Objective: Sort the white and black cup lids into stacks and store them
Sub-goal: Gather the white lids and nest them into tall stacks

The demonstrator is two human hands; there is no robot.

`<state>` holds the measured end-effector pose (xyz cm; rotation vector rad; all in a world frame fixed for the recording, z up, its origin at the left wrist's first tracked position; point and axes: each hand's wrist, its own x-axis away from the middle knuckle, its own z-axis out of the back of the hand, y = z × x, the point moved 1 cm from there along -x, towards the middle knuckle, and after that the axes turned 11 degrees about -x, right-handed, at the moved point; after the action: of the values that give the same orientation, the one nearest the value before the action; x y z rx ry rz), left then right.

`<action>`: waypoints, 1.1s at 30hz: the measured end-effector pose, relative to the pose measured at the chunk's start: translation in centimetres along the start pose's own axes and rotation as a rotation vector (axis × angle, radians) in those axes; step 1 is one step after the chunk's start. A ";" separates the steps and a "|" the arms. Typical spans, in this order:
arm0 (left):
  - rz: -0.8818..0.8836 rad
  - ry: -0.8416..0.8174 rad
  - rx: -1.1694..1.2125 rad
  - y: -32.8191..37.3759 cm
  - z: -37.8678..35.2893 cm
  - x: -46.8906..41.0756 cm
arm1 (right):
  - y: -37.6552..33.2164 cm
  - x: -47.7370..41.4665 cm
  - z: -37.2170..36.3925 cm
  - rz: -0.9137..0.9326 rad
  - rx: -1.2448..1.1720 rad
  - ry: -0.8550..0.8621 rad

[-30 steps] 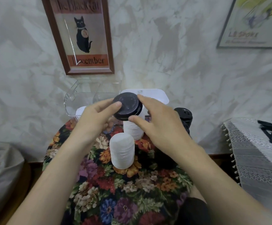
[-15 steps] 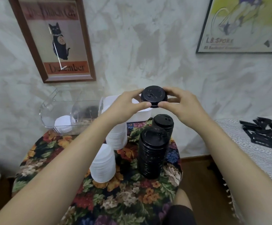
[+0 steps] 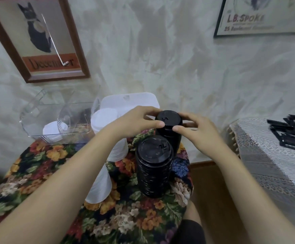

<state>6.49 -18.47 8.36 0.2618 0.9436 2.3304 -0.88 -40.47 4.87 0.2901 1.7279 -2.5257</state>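
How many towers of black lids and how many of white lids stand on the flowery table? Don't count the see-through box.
Black lid towers: 2, the near black tower and the far black tower, whose top lid the left hand and right hand pinch.
White lid towers: 2, the near white tower and the far white tower.
Total: 4 towers.

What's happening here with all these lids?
A person is sorting cup lids by colour on a table with a floral cloth. The left hand and the right hand pinch a black lid by its rim at the top of the far black stack. A near black stack stands in front, a near white stack and a far white stack stand to the left, and a clear bin behind holds some white lids.
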 end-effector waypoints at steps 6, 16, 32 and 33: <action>0.058 -0.001 0.021 -0.9 -1.0 -0.4 | 1.5 0.1 -0.4 -0.026 -0.037 0.008; 0.051 -0.002 0.099 -1.6 -2.0 -0.5 | 2.9 0.9 -1.4 -0.011 -0.105 0.009; 0.032 -0.047 0.011 -2.5 -2.4 -1.2 | 3.9 1.2 -2.2 0.003 -0.098 0.034; 0.028 -0.044 -0.003 -2.6 -2.4 -1.2 | 3.9 1.2 -2.3 0.003 -0.111 0.038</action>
<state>7.71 -19.12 4.92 0.3256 0.9200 2.3422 -1.13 -39.71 0.22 0.3353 1.8706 -2.4263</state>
